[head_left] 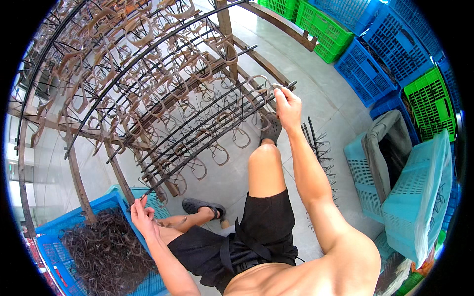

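Observation:
A long black rod (197, 154) slants across the front of a brown metal rack (224, 24), with several brownish eyeglass frames (219, 154) hanging along it. At its lower left end, my left hand (143, 217) is closed on the rod. A thin curved piece (170, 223) shows beside that hand; whether I hold it too, I cannot tell. My right hand (287, 105) pinches near the rod's upper right end, close to a greyish eyeglass frame (258, 82). Behind, many more frames hang from parallel rods on the rack.
A blue crate (49, 242) full of dark curly pieces stands at my left. Stacked blue (365, 71) and green crates (323, 24) line the right, with light-blue baskets (414, 192) nearer. Small-hooked rods (316, 143) stand beside my right arm. My feet are by the rack.

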`<state>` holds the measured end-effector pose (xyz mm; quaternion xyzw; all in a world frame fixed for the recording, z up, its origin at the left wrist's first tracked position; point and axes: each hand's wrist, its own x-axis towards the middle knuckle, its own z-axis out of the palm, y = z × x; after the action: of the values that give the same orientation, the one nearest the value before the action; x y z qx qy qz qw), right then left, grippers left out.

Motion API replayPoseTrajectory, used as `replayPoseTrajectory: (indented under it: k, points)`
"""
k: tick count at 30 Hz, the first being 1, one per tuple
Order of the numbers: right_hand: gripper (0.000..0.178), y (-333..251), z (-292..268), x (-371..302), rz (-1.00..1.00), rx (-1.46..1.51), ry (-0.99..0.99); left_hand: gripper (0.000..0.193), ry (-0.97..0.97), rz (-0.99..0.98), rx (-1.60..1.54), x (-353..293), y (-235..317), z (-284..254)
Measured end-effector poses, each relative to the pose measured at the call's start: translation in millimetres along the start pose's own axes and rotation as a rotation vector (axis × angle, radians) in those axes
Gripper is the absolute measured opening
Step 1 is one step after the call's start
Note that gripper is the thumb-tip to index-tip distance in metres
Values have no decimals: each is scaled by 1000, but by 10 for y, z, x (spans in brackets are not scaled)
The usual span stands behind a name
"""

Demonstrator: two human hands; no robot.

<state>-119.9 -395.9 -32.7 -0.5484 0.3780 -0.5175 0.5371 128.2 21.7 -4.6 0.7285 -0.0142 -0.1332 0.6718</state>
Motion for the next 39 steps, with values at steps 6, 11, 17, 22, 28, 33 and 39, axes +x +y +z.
replayPoseTrajectory:
  k: [6, 11, 17, 22, 28, 33, 39]
  points:
    - [18, 8, -80, 61, -2, -17, 30, 25, -12, -21, 7, -11, 2, 5]
    - [19, 5, -37, 97, -17, -97, 65, 25, 7, -38, 2, -7, -1, 16]
    - [28, 95, -62, 100, -2, -383, 64, 24, 88, -53, 70, -86, 96, -58]
    - [38, 159, -186, 142, -323, -531, 62, 33, 108, 20, -234, -408, 280, -175]
    - [33, -770, 831, -1480, -148, -379, -346, 40, -82, 75, -889, -794, 380, -410]
    - [48, -783, 1212, -2609, 109, 424, -1253, 32, -48, -144, -1174, -852, 456, -306]
    - [52, -807, 1406, -2920, -378, -150, -1236, 33, -243, -235, -1566, -795, 284, -428]
